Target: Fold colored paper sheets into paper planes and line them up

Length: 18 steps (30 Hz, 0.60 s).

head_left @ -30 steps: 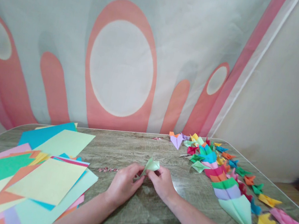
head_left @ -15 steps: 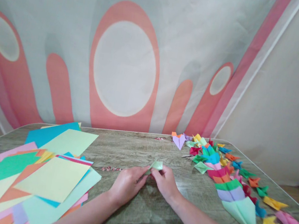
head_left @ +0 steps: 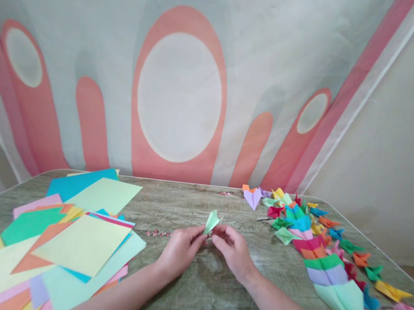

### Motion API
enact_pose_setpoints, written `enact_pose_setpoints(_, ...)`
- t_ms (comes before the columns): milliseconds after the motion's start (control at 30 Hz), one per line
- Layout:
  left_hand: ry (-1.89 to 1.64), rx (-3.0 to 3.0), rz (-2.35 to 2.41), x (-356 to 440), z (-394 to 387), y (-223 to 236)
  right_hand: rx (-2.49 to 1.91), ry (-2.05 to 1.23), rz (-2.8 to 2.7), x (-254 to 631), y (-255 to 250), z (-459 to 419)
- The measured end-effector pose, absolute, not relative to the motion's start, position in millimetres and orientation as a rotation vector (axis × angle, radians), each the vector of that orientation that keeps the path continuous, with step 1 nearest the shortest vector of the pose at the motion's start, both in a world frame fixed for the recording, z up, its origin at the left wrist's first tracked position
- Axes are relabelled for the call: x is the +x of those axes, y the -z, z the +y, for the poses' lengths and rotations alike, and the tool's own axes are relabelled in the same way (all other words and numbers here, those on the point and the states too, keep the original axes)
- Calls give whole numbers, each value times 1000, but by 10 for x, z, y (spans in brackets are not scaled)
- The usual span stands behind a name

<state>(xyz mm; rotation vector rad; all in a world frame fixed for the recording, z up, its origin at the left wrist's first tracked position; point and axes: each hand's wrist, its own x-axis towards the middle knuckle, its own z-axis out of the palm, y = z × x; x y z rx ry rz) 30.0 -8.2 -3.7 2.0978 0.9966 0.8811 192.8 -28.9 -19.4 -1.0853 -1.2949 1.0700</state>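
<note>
Pale green paper [head_left: 212,221], folded small, stands above the middle of the table [head_left: 179,200], its lower end pinched in the left hand [head_left: 180,248]. The right hand [head_left: 230,248] is curled just beside it, thumb and fingers close together; whether they grip the paper, I cannot tell. Loose sheets [head_left: 83,244] overlap on the left, folded shapes [head_left: 311,246] cluster on the right.

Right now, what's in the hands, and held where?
A light green folded paper: the left hand pinches its lower end. The right hand is at its lower right; whether it grips can't be told.
</note>
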Motion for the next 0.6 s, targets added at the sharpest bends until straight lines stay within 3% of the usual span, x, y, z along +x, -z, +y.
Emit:
enact_pose_setpoints(200, -838, 1704, 859, 350, -76, 65, -1086, -1070, -1308, 1962, 248, -252)
enact_pose_setpoints(600, -766, 1738, 813, 345, -92, 52, -1044, -1095, -1352, 2016, 216, -263)
